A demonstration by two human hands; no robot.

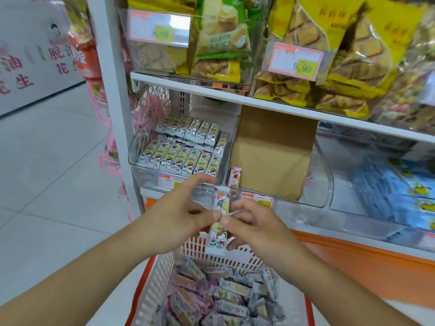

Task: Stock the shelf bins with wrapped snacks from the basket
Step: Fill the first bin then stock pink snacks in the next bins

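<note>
Right now I have two wrapped snacks pinched between my hands above the basket: an upper wrapped snack [222,200] with a cartoon child on it, standing upright, and a lower wrapped snack [218,234] hanging just beneath it, the two seeming to meet at their crimped ends. My left hand [181,215] holds with thumb and fingertips at the join and its forefinger arched over the top of the upper one; my right hand [249,222] pinches the same spot from the other side, its fingers curled in. I judge these to be light, slightly crinkly foil packs with a stiffish bar inside, slippery on the flat faces, so the sealed end or the long edges are the safest places to grip, and not too hard. Below, the white plastic basket [160,274] with its red rim holds a loose heap of similar packs [226,295] lying every way. Ahead, the clear left bin [138,161] on the lower shelf carries neat rows of matching snacks [186,154] standing on edge, fairly full. The bin beside it [327,182] holds a brown cardboard divider [273,151] and a single pink pack [235,176] at its front corner. Further right another bin has blue packets [400,194]. The shelf above bears large yellow biscuit bags [341,55].
</note>
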